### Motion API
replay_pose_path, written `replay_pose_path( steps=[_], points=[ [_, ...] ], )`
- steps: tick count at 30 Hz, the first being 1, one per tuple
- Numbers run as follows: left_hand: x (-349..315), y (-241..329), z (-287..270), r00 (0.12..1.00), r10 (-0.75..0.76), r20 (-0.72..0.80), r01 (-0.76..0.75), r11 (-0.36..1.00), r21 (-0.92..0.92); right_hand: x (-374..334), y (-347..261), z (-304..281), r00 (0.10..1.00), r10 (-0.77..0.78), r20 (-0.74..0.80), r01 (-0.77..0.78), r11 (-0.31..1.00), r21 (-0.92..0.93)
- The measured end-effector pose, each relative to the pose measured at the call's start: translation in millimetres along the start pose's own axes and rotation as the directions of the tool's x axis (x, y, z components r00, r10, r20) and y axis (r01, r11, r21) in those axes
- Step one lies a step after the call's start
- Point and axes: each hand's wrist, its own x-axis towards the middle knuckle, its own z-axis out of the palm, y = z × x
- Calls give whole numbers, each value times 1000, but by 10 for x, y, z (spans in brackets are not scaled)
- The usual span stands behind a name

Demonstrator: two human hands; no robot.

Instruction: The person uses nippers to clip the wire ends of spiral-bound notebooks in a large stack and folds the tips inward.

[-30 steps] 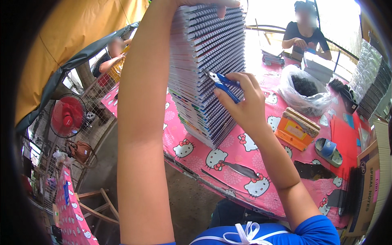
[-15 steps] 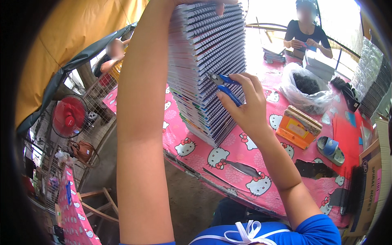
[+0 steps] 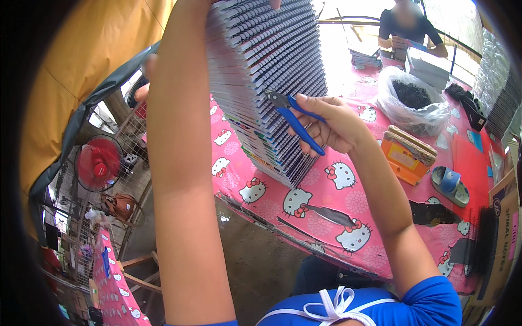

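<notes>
A tall stack of spiral notebooks [image 3: 272,70] stands on the table, the row of dark wire coils facing me. My left arm reaches up past its left side. Only a bit of my left hand [image 3: 274,4] shows at the upper edge, a fingertip curled over the top of the stack; the rest is out of frame. In my right hand [image 3: 341,124] is a pair of wire cutters [image 3: 299,127] with blue handles, which are spread apart. The metal jaws are at the coil ends by the stack's left corner, about halfway up. Whether they touch a coil I cannot tell.
Right of the stack are a clear plastic bag [image 3: 389,89] of black coils, an orange box [image 3: 399,160], a blue slipper [image 3: 450,185] and a cardboard box [image 3: 497,239]. Across the pink table [image 3: 321,217] a person [image 3: 410,27] handles a booklet. A red fan [image 3: 99,163] stands left.
The cutters' handles have spread wider, and my right hand has turned so more of its curled fingers show. The jaws have moved slightly left and up. The whole view has shifted a little.
</notes>
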Motion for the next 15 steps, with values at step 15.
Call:
replay_pose_path(
  steps=[15],
  points=[
    [-42, 32, 44, 994, -106, -4, 102, 970, -221, 73, 264, 57, 948, -262, -182, 192, 925, -329]
  ],
)
